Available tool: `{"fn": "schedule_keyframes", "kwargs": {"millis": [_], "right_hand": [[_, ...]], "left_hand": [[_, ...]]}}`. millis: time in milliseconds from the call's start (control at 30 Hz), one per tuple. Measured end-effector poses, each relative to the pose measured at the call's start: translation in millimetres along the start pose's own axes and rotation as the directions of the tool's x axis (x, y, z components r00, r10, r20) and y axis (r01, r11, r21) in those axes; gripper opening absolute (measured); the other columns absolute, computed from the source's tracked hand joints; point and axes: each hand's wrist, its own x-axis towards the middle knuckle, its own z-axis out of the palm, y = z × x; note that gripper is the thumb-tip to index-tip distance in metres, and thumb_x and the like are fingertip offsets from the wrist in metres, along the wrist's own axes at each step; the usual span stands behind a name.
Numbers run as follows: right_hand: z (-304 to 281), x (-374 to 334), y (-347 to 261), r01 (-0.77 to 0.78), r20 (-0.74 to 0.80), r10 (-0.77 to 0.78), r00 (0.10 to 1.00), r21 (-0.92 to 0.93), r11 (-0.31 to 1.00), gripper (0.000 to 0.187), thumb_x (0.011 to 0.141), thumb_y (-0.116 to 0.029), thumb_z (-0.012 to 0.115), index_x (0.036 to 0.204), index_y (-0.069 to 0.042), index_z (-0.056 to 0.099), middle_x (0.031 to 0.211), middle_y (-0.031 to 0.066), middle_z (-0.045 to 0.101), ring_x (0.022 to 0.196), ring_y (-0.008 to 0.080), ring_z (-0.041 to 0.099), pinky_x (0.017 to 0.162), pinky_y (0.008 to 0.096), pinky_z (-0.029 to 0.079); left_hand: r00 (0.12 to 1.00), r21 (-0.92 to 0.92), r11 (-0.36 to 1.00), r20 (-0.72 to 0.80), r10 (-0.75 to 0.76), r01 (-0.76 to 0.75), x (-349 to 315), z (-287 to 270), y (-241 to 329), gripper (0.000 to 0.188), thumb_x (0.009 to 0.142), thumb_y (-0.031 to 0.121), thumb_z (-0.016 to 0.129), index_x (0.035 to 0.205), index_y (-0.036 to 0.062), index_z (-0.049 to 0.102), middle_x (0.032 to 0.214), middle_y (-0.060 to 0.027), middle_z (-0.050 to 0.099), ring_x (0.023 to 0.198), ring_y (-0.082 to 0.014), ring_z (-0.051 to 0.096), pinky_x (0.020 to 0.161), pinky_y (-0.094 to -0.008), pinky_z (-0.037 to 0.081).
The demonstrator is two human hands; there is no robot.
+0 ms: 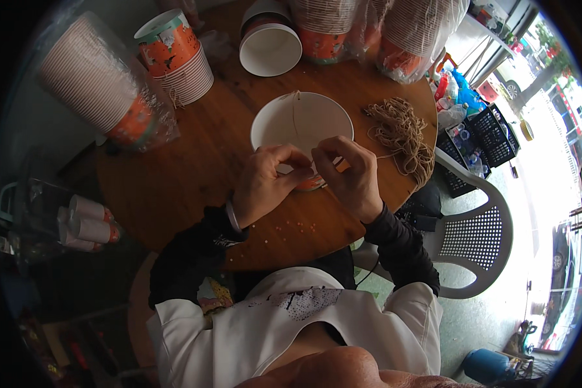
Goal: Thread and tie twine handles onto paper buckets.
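A white-lined paper bucket (269,127) with an orange printed outside stands on the wooden table in front of me. Across its inside, a thin beige string (295,115) runs down from the far rim. At the near rim my left hand (268,182) is closed in a pinch, thumb and forefinger together. Facing it, my right hand (354,176) pinches too, its fingertips almost touching the left ones. Both seem to grip the string at the rim, though the fingers mostly cover it. A loose heap of the same beige string (404,139) lies to the right of the bucket.
Another paper bucket (271,50) lies tipped beyond the first. Stacked buckets (182,68) and a plastic-wrapped stack (94,81) stand left; more wrapped stacks (410,39) line the back. A grey plastic chair (475,239) and black crates (491,136) are on the right. Small crumbs dot the table (174,187).
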Motion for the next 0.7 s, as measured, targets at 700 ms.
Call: {"fn": "schedule_keyframes", "kwargs": {"millis": [700], "right_hand": [[-38.4,27.1,-6.3,0.219,0.252,-0.201,0.947,-0.044,0.975,0.029,0.078,0.005,0.061,0.105,-0.004,0.06,0.107,0.0112,0.065,0.1,0.0326,0.062,0.096,0.043,0.045]], "left_hand": [[0.981,-0.271,0.946,0.121,-0.15,0.178,12.0,-4.7,-3.2,0.022,0.094,0.019,0.066,0.103,0.0002,0.07,0.092,-0.0034,0.072,0.087,-0.0083,0.064,0.078,-0.0248,0.051]]}}
